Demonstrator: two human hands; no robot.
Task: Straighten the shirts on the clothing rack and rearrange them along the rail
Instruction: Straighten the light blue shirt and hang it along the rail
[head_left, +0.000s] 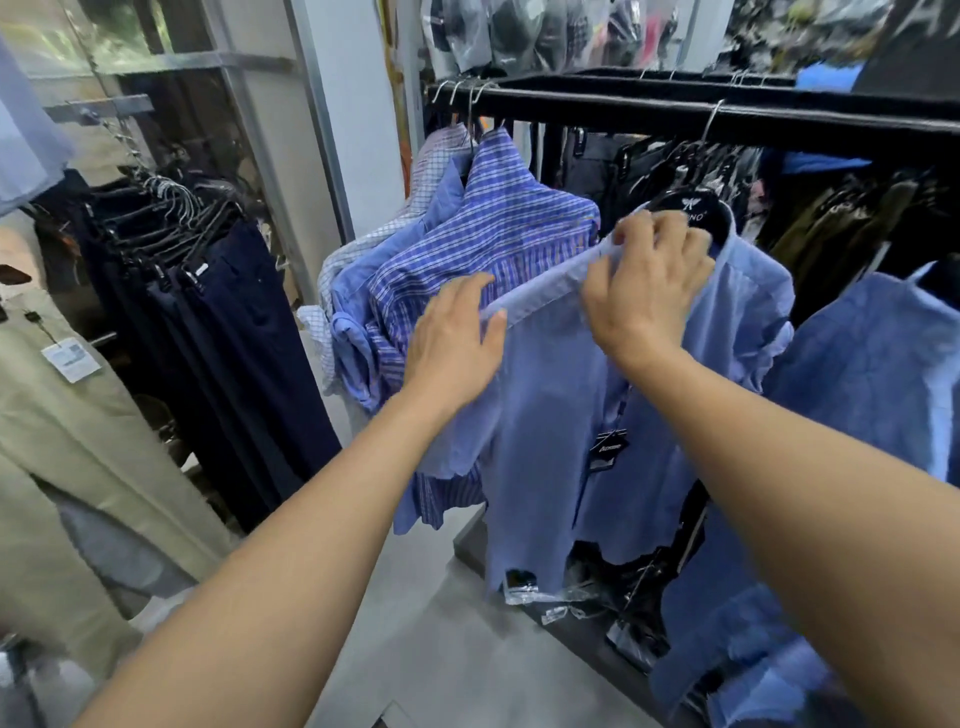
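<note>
The right hand (649, 286) is clamped on the collar of the light blue shirt (545, 415), its fingers curled over the top edge of the collar band, just below the black hanger (691, 208) the shirt hangs from. The left hand (457, 338) holds the other end of that same collar, thumb in front of the band and fingers reaching behind it, so the collar is stretched out flat between the two hands. The shirt hangs open down the front, with a small black tag (610, 447) dangling near its placket. Its hanger hooks over the black rail (727, 119), which runs across the upper right. Just to the left, touching the held shirt, a blue plaid shirt (493, 223) hangs tilted on the rail, then a plain blue shirt (415, 249) and a white checked shirt (363, 244) bunched close behind it at the rail's end. On the far side another blue shirt (872, 353) hangs further along to the right, with dark garments crowded behind. Across the grey floor (441, 649), a separate rack carries navy trousers (234, 312) on clip hangers, and beige trousers (62, 415) with a white label (70, 358) hang at the left edge. Plastic-bagged clothes (493, 36) hang above the rail.
</note>
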